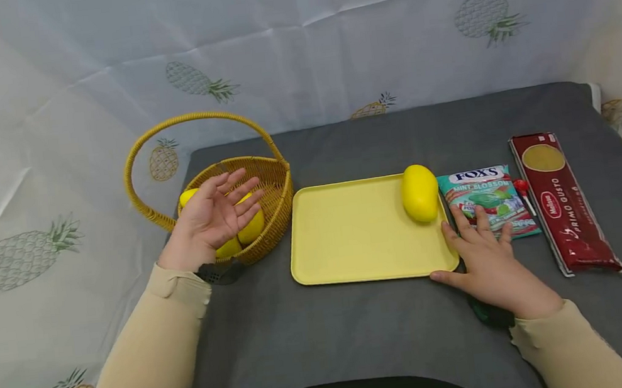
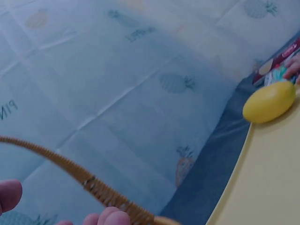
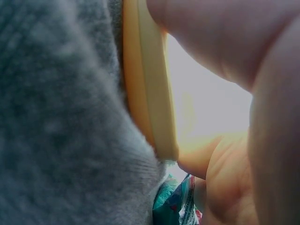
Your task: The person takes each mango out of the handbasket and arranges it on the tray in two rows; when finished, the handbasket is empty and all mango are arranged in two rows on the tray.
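My left hand (image 1: 216, 210), palm up with fingers extended and nothing in it, is over the yellow wicker basket (image 1: 277, 223). Inside that basket lie several smooth yellow fruits (image 1: 253, 226), partly hidden by the hand. My right hand (image 1: 489, 267) spreads its fingers at the near right corner of the pale yellow tray (image 1: 360, 233), thumb at the front edge and index finger along the right side. Its other fingertips reach over a green Fox's candy bag (image 1: 478, 186). One oval yellow fruit (image 1: 420, 194) lies on the tray's right end.
Right of the candy bag lie a red lollipop (image 1: 522, 187) and a dark red spaghetti pack (image 1: 568, 205). The basket's tall handle (image 1: 195, 116) arches up behind my left hand. A grey cloth (image 1: 360, 334) covers the table; pineapple-print fabric (image 1: 301, 49) hangs behind it.
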The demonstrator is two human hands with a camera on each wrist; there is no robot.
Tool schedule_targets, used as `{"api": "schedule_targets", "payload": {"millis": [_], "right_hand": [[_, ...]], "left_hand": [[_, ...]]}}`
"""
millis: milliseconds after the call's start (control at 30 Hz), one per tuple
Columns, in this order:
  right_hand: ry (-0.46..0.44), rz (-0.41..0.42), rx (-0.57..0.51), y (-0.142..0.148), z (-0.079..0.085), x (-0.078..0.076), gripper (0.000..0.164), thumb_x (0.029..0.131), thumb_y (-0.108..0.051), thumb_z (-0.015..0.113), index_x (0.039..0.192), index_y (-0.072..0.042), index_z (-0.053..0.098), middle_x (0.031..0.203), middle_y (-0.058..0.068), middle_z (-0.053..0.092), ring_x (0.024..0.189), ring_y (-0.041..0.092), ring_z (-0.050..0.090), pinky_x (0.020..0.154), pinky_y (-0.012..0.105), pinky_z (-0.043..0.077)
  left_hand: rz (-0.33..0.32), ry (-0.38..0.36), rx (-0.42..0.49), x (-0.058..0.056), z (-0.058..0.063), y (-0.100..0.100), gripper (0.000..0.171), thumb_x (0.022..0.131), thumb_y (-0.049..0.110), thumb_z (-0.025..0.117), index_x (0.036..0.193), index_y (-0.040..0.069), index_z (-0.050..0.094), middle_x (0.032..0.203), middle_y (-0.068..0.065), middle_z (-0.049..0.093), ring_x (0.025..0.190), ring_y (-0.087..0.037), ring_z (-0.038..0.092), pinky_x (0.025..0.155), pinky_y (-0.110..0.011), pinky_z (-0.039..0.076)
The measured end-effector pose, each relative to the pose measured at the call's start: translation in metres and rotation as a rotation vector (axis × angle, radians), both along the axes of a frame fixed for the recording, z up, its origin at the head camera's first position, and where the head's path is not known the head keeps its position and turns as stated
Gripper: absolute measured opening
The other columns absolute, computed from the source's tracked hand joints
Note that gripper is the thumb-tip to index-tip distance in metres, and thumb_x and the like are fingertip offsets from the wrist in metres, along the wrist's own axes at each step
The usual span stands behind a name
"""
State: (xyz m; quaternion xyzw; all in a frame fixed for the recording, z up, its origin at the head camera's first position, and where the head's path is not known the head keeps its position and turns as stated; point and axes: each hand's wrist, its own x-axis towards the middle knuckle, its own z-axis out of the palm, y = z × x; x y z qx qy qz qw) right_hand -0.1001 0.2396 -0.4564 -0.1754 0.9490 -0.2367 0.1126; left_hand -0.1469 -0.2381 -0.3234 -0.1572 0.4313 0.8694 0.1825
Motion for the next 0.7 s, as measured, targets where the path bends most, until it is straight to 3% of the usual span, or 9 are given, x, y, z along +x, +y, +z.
{"api": "schedule_targets", "payload": {"millis": [100, 200, 267, 400, 567, 700], "right_hand": [[0.006, 0.001, 0.005, 0.0, 0.001, 0.0, 0.112, 0.095, -0.059, 0.082, 0.17, 0.006, 0.031, 0.183, 0.027, -0.003, 0.163, 0.057, -0.027, 0.111, 0.088, -0.028], [0.01, 0.002, 0.008, -0.001, 0.0, 0.0, 0.112, 0.095, -0.06, 0.082, 0.17, 0.006, 0.031, 0.183, 0.027, -0.003, 0.163, 0.057, -0.026, 0.11, 0.089, -0.027], [0.009, 0.003, 0.008, -0.002, 0.0, 0.0, 0.112, 0.095, -0.06, 0.082, 0.169, 0.007, 0.031, 0.183, 0.026, -0.003, 0.163, 0.057, -0.026, 0.11, 0.089, -0.027], [0.004, 0.002, 0.012, -0.002, -0.002, -0.001, 0.112, 0.095, -0.061, 0.082, 0.17, 0.006, 0.031, 0.183, 0.027, -0.004, 0.163, 0.057, -0.027, 0.11, 0.088, -0.028], [-0.002, -0.001, 0.018, -0.001, -0.004, -0.002, 0.113, 0.095, -0.061, 0.081, 0.17, 0.006, 0.03, 0.183, 0.028, -0.005, 0.162, 0.057, -0.028, 0.11, 0.087, -0.029], [0.006, 0.002, 0.02, -0.002, -0.004, -0.002, 0.114, 0.094, -0.061, 0.082, 0.17, 0.006, 0.03, 0.183, 0.028, -0.003, 0.162, 0.058, -0.027, 0.11, 0.088, -0.029]], "left_hand": [[0.031, -0.066, -0.022, -0.002, -0.007, -0.024, 0.066, 0.117, 0.039, 0.054, 0.177, 0.03, 0.026, 0.18, -0.002, 0.031, 0.163, -0.024, 0.04, 0.119, -0.033, 0.052], [0.043, -0.117, -0.012, -0.002, -0.013, -0.044, 0.073, 0.118, 0.043, 0.049, 0.179, 0.034, 0.011, 0.187, 0.004, 0.009, 0.172, -0.021, 0.016, 0.136, -0.034, 0.029], [0.065, -0.152, 0.011, -0.001, -0.016, -0.054, 0.075, 0.118, 0.044, 0.049, 0.179, 0.035, 0.007, 0.187, 0.006, 0.004, 0.173, -0.019, 0.01, 0.139, -0.035, 0.017], [0.063, -0.182, 0.003, 0.0, -0.017, -0.065, 0.078, 0.118, 0.048, 0.045, 0.179, 0.035, -0.003, 0.187, 0.006, -0.006, 0.174, -0.018, 0.002, 0.14, -0.037, 0.012], [-0.009, -0.173, -0.071, -0.001, -0.014, -0.061, 0.08, 0.119, 0.05, 0.035, 0.176, 0.029, -0.017, 0.185, 0.001, -0.019, 0.174, -0.019, -0.007, 0.141, -0.04, 0.007], [-0.032, -0.175, -0.096, -0.005, -0.013, -0.056, 0.08, 0.119, 0.049, 0.032, 0.175, 0.026, -0.021, 0.185, 0.0, -0.022, 0.173, -0.018, -0.011, 0.14, -0.039, 0.003]]}}
